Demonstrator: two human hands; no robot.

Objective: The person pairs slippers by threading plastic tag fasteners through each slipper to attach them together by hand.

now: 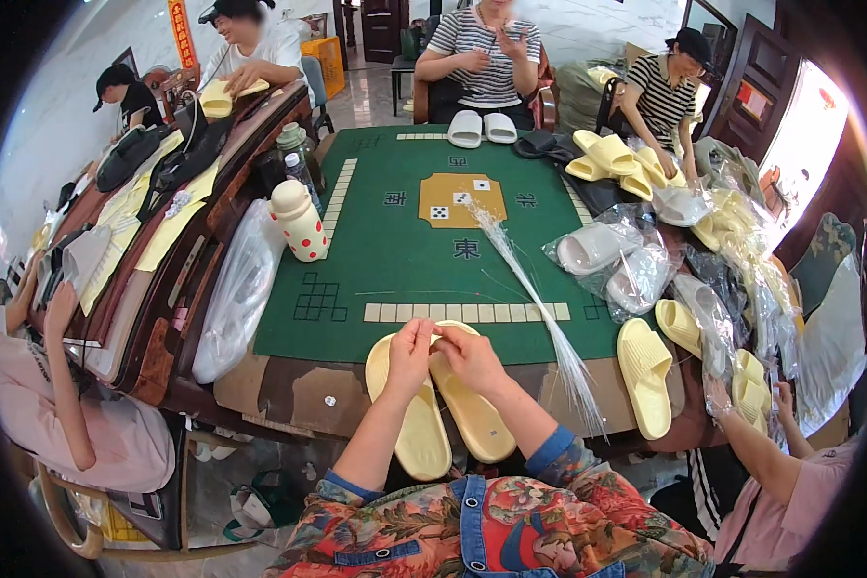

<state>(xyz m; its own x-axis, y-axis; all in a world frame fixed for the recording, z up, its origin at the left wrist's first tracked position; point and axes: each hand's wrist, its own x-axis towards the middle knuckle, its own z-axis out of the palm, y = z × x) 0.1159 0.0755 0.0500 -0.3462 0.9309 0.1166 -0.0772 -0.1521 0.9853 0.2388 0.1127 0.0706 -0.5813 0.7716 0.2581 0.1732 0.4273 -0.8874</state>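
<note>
A pair of pale yellow slippers [421, 438] lies on the near edge of the table, soles toward me. Over their far ends my left hand [410, 354] and my right hand [468, 353] meet, fingertips pinched together. Whatever lies between the fingertips is too small or too hidden to name. Just right of my hands, a long bundle of thin whitish strands [539, 308] fans out across the table and over its near edge. Another yellow slipper [645, 376] rests to the right of the bundle.
The table has a green printed cover [376, 231]. On its left stand a polka-dot bottle [300, 223] and a plastic bag [236, 299]. Bagged grey slippers [592, 249] and stacked yellow slippers [607, 154] fill the right side. White slippers [465, 129] sit at the far edge. Several people work around.
</note>
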